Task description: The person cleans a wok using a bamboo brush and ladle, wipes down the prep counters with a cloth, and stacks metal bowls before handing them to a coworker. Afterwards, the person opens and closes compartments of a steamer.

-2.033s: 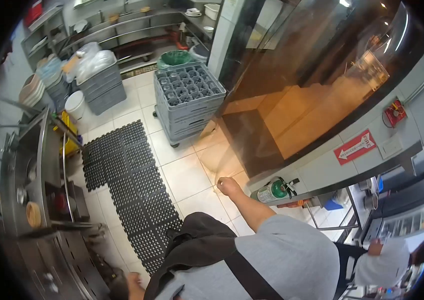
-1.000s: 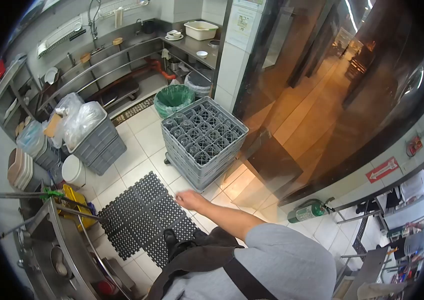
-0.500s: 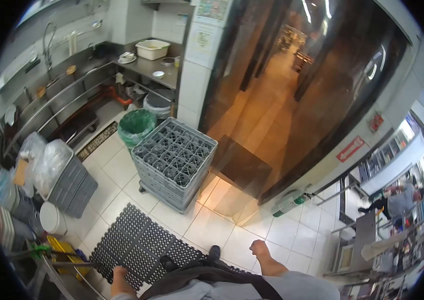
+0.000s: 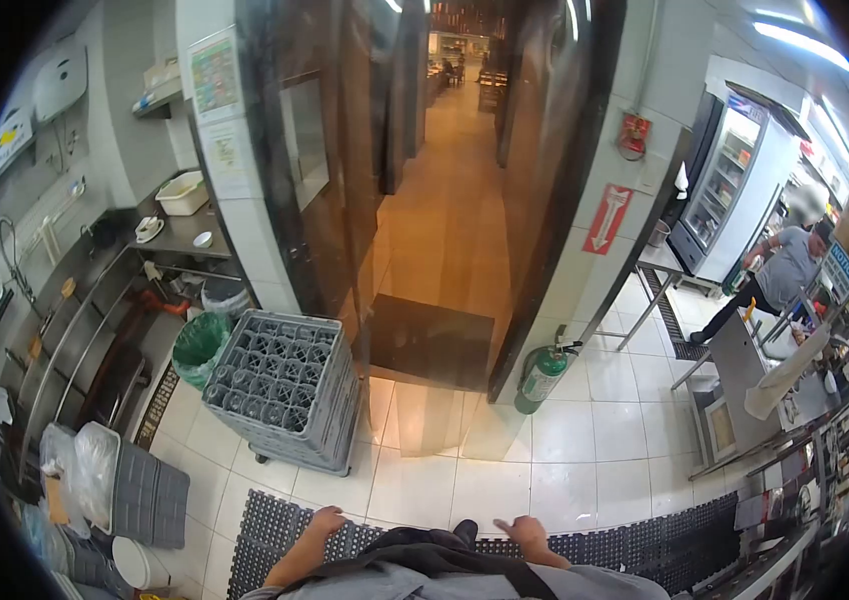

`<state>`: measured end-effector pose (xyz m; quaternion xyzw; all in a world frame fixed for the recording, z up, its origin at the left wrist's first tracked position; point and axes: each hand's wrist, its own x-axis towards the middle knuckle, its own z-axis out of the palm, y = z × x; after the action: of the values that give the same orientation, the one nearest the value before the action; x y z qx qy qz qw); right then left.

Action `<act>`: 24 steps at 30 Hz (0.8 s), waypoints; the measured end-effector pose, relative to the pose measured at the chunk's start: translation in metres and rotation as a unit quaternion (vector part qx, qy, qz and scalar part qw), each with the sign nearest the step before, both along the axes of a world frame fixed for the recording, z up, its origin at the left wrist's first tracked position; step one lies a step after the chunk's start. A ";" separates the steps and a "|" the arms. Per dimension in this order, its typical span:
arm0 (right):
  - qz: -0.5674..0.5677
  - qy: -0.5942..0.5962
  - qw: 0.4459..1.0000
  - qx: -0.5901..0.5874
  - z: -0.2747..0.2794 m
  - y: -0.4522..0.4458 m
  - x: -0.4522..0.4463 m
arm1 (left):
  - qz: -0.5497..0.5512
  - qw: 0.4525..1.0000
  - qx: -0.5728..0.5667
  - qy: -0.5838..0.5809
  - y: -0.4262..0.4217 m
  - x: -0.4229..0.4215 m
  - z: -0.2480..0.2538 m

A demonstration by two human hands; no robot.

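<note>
My left hand (image 4: 326,522) hangs low in front of me, its fingers loosely curled, with nothing visible in it. Low on the other side is my right hand (image 4: 525,532); one digit sticks out toward the middle and the hand holds nothing. Neither hand touches anything. Nearest ahead of the left one stands a stack of grey glass racks (image 4: 290,440) on a wheeled base. Upside-down glasses (image 4: 272,378) fill the top rack's compartments. Beneath both hands lies a black perforated floor mat (image 4: 635,538).
A doorway with a brown mat (image 4: 430,340) opens ahead, with clear strip curtains. Beside it stands a green extinguisher (image 4: 543,378). A green-lined bin (image 4: 202,345) and stacked grey tubs (image 4: 150,495) are at left. Another person (image 4: 785,265) works at right near a metal table (image 4: 735,380).
My view has turned right and levelled toward the doorway. The racks now appear further left. Both hands have shifted in view, and my right hand now shows a digit sticking out.
</note>
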<state>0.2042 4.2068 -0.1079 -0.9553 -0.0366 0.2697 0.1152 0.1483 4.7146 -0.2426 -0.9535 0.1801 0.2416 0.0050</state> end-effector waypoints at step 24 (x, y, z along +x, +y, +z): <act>-0.206 0.007 0.978 0.027 -0.042 -0.149 0.027 | -0.012 0.968 -0.127 0.216 -0.076 0.122 -0.017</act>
<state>0.2308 4.0582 -0.1503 -0.9372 0.1544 0.2455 0.1938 0.2700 4.6387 -0.2594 -0.8693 0.2177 0.4169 -0.1524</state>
